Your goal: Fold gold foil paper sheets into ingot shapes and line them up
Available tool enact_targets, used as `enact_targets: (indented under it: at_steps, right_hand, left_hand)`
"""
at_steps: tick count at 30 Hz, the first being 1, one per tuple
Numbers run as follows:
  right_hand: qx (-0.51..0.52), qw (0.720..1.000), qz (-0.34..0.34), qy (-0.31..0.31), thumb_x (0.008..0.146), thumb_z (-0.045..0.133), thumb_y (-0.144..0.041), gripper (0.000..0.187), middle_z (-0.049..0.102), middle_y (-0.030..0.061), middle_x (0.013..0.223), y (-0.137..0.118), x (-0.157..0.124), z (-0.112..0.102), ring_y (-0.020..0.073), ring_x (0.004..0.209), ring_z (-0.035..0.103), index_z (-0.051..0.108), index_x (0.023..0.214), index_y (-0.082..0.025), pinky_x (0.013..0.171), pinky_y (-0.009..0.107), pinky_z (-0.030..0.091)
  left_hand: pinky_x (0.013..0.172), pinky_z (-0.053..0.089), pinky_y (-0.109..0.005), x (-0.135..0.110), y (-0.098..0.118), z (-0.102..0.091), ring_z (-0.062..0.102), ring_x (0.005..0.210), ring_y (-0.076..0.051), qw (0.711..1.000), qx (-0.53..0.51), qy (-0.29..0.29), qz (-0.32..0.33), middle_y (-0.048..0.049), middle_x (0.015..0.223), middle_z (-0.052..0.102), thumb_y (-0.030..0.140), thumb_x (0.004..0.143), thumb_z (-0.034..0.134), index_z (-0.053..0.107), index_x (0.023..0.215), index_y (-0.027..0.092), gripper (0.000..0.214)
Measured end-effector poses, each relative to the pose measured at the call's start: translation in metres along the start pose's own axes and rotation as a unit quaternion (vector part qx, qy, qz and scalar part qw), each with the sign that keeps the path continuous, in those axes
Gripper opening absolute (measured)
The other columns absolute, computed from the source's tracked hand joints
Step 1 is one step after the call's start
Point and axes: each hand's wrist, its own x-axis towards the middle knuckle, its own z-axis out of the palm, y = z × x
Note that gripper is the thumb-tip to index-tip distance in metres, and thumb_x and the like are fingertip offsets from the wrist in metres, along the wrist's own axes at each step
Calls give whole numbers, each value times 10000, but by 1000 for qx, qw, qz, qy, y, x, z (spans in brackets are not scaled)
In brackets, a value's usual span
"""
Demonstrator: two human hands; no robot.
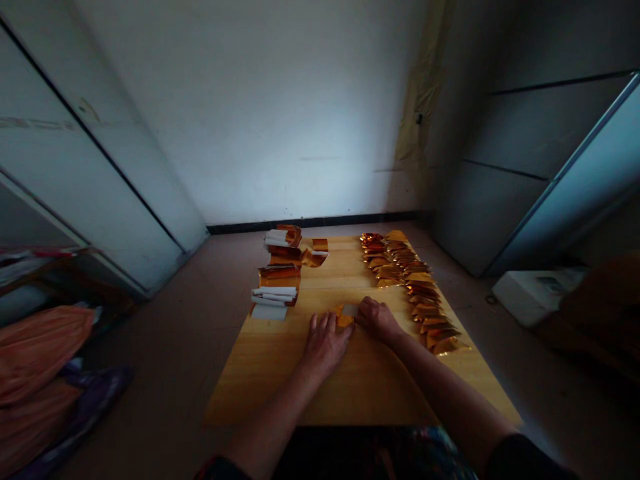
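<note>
My left hand [326,343] and right hand [379,320] are close together at the middle of the wooden table [280,393], both curled narrow around a small piece of gold paper [344,317]. My fingers cover much of it, with a pale patch showing at its top and gold below. I can't tell exactly how each fingertip grips it, but both hands seem to be on it, with the right coming in from the right side and the left from the near side.

It looks light, thin and easy to crease, and the shiny gold face may be a little slippery. I'd judge it best held by the edges between fingertips and thumb, without pressing hard on the shiny face.

To the far right, a long row of folded gold pieces [414,287] runs along the table, overlapping one another. To the far left lie stacks of white and gold paper strips [276,275]. Beyond the table is a white wall [280,120]. A heap of orange and purple cloth [37,380] sits on the left, and a white box [535,297] rests on the floor to the right.
</note>
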Motion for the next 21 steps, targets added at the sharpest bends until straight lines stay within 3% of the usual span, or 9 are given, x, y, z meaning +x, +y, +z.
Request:
enact_targets:
  at_steps: [11, 15, 21]
  right_hand:
    - [182, 979, -13, 86, 762, 521, -109, 139, 598, 39, 906, 22, 4, 20, 128, 803, 546, 613, 851, -161, 725, 213, 407]
    - [153, 984, 2, 86, 748, 604, -218, 119, 598, 40, 909, 17, 5, 20, 134, 773, 545, 622, 852, -163, 701, 224, 405]
    - [113, 991, 6, 64, 799, 521, -126, 164, 616, 51, 939, 10, 2, 11, 128, 829, 563, 650, 894, -163, 733, 210, 393]
  left_hand:
    - [1032, 238, -582, 1, 9, -6, 378, 1256, -313, 998, -41, -21, -44, -90, 1353, 461, 321, 842, 543, 534, 1220, 374, 382]
    - [1028, 232, -586, 1, 8, -8, 366, 1260, -320, 997, -52, -29, -53, -91, 1364, 450, 338, 838, 543, 542, 1214, 371, 378]
    - [1010, 223, -602, 6, 3, -11, 378, 1248, -313, 995, -74, -29, -56, -78, 1340, 476, 358, 827, 549, 597, 1126, 368, 302]
